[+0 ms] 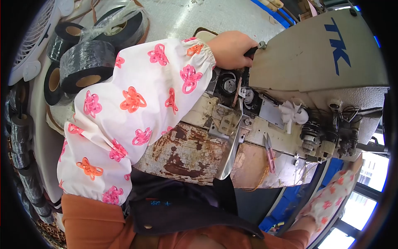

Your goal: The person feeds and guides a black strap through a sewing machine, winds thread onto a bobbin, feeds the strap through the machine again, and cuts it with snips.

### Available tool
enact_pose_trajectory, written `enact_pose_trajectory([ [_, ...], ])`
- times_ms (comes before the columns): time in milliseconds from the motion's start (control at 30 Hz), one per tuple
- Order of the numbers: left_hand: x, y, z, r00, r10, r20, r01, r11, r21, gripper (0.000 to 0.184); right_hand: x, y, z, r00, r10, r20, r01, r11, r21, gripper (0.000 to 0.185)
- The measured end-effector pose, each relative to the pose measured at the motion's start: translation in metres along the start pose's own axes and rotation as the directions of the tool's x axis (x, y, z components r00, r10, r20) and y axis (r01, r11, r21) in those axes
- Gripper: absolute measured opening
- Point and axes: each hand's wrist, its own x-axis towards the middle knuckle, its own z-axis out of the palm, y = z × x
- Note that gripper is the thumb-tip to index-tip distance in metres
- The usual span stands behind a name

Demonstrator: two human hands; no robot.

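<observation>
Sewing machine (298, 54) at right, pale housing with blue letters, above a worn bed (180, 155) of flaking paint and brown patches. Left hand (233, 50) at the left end of the housing, just beside a small metal screw (262, 44), arm stretched across from the left. Fingers narrow, bent in on a black strip (246, 74). Looks held between thumb and fingers, tips partly hidden. Runs down from there to the small metal parts at the middle of the bed, close to a round metal case (229, 85).

Right hand (357, 163) at the far right edge, beyond the right end of the machine, small and mostly hidden. Cannot tell whether wide, narrow or holding anything.

Long shiny metal guide (229, 159) slanting to the front edge of the bed, with a black band (225, 193) below its end. To the right, pink-handled snips (270, 155), blades away from the body, apart from both hands. Beyond them, a bunched white cloth (292, 114) next to thread knobs (309, 135).

At left, rolls of black tape (89, 60), partly wrapped in clear plastic, near the patterned left sleeve (145, 91). At upper left, a white fan (31, 54). Below, a dark apron (182, 216).
</observation>
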Motion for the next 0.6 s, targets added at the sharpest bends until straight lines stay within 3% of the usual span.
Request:
enact_pose_trajectory([
  [267,-0.0004,0.0048,-0.0034,0.999,-0.052,0.003,0.052,0.998,0.018,0.023,-0.0013,0.0050,-0.0061,1.000,-0.005,0.003,0.005,1.000,-0.027,0.052],
  [333,-0.0009,0.0023,-0.0025,1.000,0.008,-0.010,-0.008,1.000,0.016,0.025,0.0013,0.0048,-0.0054,1.000,-0.006,0.008,0.006,1.000,-0.030,0.052],
  [600,-0.0015,0.0019,-0.0045,1.000,0.013,0.013,-0.014,0.998,0.056,0.027,0.0039,0.0068,-0.0070,1.000,-0.014,0.011,0.015,0.999,-0.044,0.052],
])
